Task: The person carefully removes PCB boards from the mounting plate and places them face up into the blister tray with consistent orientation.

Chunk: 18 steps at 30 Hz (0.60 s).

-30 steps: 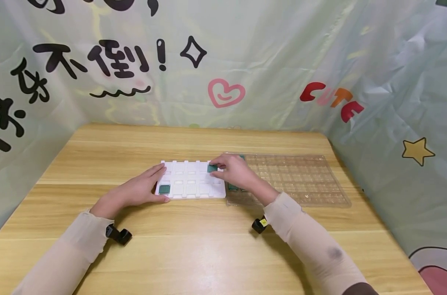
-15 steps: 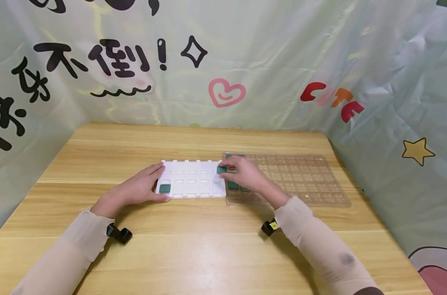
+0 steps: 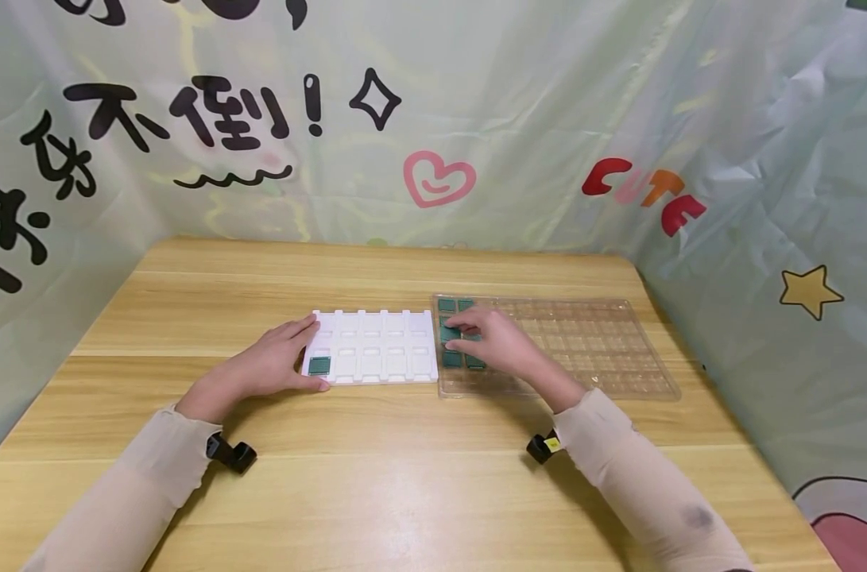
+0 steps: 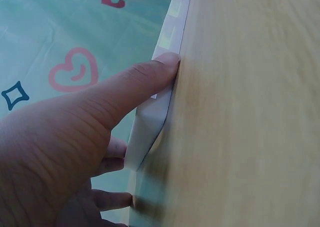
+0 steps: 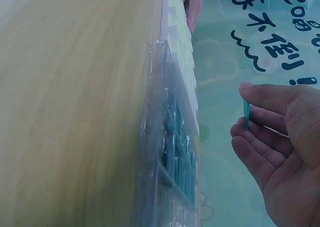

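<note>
My left hand (image 3: pixel 274 362) grips the left end of a white compartment tray (image 3: pixel 371 349), its thumb along the front edge. One green circuit chip (image 3: pixel 319 366) sits in the tray's front left pocket. Over the left end of a clear plastic tray (image 3: pixel 572 345), my right hand (image 3: pixel 503 343) pinches a small green chip (image 5: pixel 246 114) between thumb and fingers. In the right wrist view this chip is edge-on and raised above the tray. Several more green chips (image 3: pixel 452 361) lie in the clear tray's left columns, partly hidden by the hand.
The two trays lie side by side, nearly touching, on a wooden table (image 3: pixel 376 485). A printed fabric sheet (image 3: pixel 519 119) stands behind and at both sides. A small black camera (image 3: pixel 234 456) is worn on each wrist.
My right hand has moved right with the pinched chip, from the white tray's far right pocket to above the clear tray's left end. The left hand has stayed on the white tray.
</note>
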Tool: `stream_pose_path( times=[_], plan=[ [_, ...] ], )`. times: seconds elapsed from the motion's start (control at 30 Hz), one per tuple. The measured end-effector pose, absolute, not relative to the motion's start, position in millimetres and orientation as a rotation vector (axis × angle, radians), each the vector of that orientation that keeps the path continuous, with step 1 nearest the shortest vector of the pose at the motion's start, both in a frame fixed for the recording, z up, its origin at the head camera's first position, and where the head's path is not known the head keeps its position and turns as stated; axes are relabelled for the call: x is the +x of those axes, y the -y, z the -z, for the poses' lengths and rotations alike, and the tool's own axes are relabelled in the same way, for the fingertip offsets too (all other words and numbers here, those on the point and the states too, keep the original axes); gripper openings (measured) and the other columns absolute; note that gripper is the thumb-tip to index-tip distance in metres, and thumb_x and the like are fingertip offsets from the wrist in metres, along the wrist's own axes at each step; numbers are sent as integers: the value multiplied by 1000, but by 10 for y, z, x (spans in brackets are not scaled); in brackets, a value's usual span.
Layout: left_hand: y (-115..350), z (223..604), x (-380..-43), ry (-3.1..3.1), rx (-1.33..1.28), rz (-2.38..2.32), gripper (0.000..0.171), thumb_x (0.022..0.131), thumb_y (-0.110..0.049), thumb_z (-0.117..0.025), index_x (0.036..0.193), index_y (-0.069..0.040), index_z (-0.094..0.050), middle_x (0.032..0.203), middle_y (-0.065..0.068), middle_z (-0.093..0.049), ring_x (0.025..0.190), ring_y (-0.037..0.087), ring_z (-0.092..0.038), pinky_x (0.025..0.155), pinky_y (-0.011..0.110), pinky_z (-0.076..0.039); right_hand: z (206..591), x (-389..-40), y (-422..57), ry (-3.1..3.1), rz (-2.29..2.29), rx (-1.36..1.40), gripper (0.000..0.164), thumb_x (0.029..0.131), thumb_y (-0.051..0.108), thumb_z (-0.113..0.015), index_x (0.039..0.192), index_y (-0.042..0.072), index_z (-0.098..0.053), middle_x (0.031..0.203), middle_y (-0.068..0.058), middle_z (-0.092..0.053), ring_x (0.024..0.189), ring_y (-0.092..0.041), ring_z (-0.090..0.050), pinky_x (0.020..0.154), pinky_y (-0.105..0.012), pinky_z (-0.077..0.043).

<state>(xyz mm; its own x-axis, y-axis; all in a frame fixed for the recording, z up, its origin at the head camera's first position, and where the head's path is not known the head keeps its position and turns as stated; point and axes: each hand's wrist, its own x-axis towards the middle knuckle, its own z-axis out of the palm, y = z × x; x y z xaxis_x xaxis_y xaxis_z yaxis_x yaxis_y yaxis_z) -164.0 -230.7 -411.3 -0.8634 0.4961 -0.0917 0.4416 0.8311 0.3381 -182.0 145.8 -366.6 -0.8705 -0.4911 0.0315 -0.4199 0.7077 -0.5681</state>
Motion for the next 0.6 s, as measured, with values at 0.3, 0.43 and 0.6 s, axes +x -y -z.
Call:
stream_pose_path(
  times=[0.3,0.43,0.6],
  plan=[
    [2302,4102,-1631,-2835,714,-443,118,76,-72,-66,151,8,-23,160,22,-15,141,47,-20,111,63,-19,3735,-1727,-1541,-2822,826,-799,35,88,26,-76,118,9,-71,113,-3,-67,100,-20,-65,86,-36,-54],
    [2297,4108,-1633,-2826,703,-442,118,76,-71,-67,152,7,-22,160,21,-14,142,46,-19,111,63,-19,3768,-1674,-1560,-2824,802,-833,33,87,26,-76,116,11,-72,114,-2,-68,98,-19,-65,85,-36,-54],
    [2296,4113,-1633,-2830,709,-443,118,76,-71,-67,152,7,-22,160,21,-14,142,47,-20,111,63,-19,3793,-1630,-1565,-2844,775,-880,31,86,24,-77,114,12,-73,113,-2,-69,97,-20,-66,83,-36,-54]
  ],
)
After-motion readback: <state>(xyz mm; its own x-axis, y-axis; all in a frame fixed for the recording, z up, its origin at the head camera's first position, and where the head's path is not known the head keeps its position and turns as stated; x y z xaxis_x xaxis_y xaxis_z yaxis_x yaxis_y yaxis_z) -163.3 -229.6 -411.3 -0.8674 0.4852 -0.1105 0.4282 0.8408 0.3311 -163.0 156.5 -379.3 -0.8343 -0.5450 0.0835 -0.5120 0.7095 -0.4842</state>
